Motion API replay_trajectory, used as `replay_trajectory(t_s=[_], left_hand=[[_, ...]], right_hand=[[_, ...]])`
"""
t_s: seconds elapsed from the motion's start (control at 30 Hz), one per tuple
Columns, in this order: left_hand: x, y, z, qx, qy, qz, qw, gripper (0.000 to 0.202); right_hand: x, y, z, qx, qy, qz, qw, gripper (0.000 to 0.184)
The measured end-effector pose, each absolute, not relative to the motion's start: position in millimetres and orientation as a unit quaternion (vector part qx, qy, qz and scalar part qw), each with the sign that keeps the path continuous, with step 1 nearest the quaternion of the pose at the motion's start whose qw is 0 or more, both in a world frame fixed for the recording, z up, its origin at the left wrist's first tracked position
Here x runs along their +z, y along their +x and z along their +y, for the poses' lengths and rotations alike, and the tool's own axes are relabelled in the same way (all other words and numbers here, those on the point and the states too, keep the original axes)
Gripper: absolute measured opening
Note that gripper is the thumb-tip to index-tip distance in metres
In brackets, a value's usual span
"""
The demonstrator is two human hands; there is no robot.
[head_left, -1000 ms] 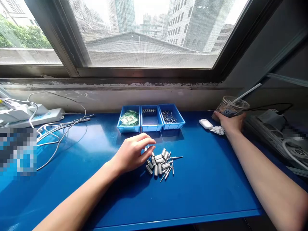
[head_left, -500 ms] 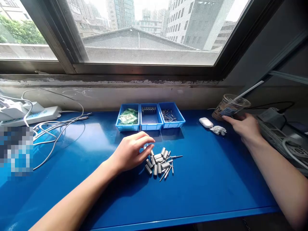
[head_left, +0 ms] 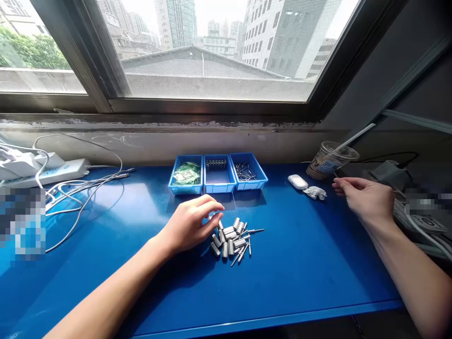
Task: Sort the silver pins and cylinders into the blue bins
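My left hand (head_left: pixel 194 221) rests beside a pile of metal parts on the blue table, its thumb and fingers curved and apart. The pile holds several short hexagonal standoffs (head_left: pixel 225 250) mixed with thin blind rivets (head_left: pixel 256 230). Some parts lie partly behind my left fingertips. On the right, my right hand (head_left: pixel 369 197) is raised near a plastic cup (head_left: pixel 319 167) with a straw, apart from it. Its fingers are pinched together; whatever they hold, if anything, is too small to make out.
Three blue bins stand side by side: one with green-tinted bags (head_left: pixel 187 174), one with upright standoffs (head_left: pixel 216 163) along its back, one with rivets (head_left: pixel 245 173). A white earbud case (head_left: pixel 297 181) and crumpled tissue (head_left: pixel 315 192) lie right. Cables and a power strip (head_left: pixel 67 170) lie left.
My right hand has drawn away from the cup, and its spread fingers have closed into a pinch. The left hand stays by the pile. The view has shifted slightly.
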State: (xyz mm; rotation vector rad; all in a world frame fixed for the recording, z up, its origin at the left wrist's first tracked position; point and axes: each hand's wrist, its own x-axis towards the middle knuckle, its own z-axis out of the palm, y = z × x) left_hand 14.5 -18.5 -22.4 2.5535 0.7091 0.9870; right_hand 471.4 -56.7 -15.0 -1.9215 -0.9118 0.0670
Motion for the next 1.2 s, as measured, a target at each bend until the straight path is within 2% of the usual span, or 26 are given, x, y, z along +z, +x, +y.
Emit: replay_trajectory(t_s=[0.2, 0.53, 0.67, 0.77, 0.87, 1.1, 1.2], left_hand=[[-22.5, 14.1, -17.9, 0.345, 0.892, 0.244, 0.157, 0.014], [-21.7, 14.3, -17.4, 0.349, 0.893, 0.239, 0.154, 0.014], [-22.1, 13.7, -17.6, 0.347, 0.893, 0.241, 0.154, 0.014], [-22.2, 13.9, -17.7, 0.346, 0.893, 0.242, 0.158, 0.014], [-22.0, 14.4, -17.5, 0.344, 0.893, 0.242, 0.159, 0.015], [-23.5, 14.0, -17.8, 0.344, 0.893, 0.242, 0.159, 0.015], [-24.2, 13.7, -17.5, 0.341, 0.893, 0.245, 0.161, 0.015]], right_hand=[[-11.5, 465.7, -59.9, 0.048, -0.807, -0.365, 0.462, 0.02], [-9.4, 461.7, -61.1, 0.056, -0.785, -0.386, 0.481, 0.022], [-5.6, 463.5, -64.2, 0.041, -0.813, -0.372, 0.446, 0.016], [-2.0, 462.6, -66.0, -0.006, -0.841, -0.346, 0.417, 0.025], [-1.5, 462.0, -66.2, -0.016, -0.83, -0.366, 0.421, 0.016], [0.1, 455.2, -68.6, 0.0, -0.843, -0.353, 0.405, 0.012], [-1.2, 457.5, -69.3, -0.051, -0.848, -0.358, 0.389, 0.023]])
